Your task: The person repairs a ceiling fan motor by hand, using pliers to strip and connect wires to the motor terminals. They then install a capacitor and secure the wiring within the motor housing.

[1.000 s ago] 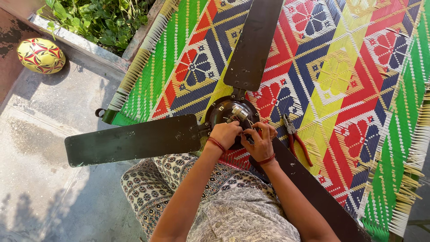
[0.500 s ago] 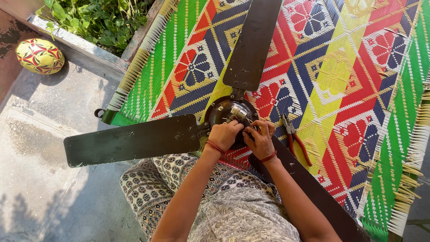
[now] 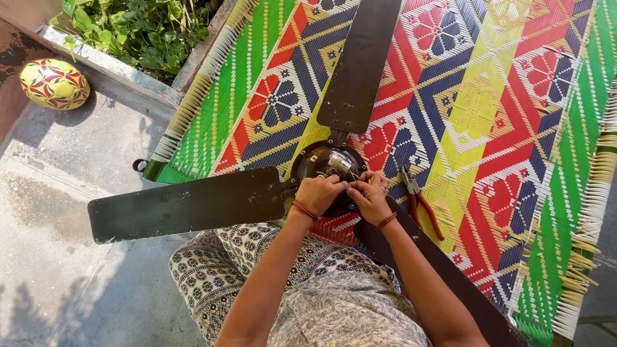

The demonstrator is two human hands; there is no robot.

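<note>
A dark ceiling fan lies flat on a bright woven mat [image 3: 501,115], its round motor hub [image 3: 318,160] in the middle and three long blades spreading out: one to the left [image 3: 186,205], one up [image 3: 360,64], one to the lower right [image 3: 450,276]. My left hand [image 3: 319,193] and my right hand [image 3: 367,196] sit side by side on the near edge of the hub, fingers pinched on the thin wires at its centre. Both wrists wear red thread bands. What lies under the fingers is hidden.
Red-handled pliers [image 3: 419,199] lie on the mat just right of my right hand. A yellow and red ball [image 3: 54,83] rests on the concrete at the upper left, beside a bed of green plants [image 3: 135,32]. My patterned lap fills the bottom middle.
Both hands stay on the hub; the fingers shift slightly on the wires. The fan and the pliers have not moved.
</note>
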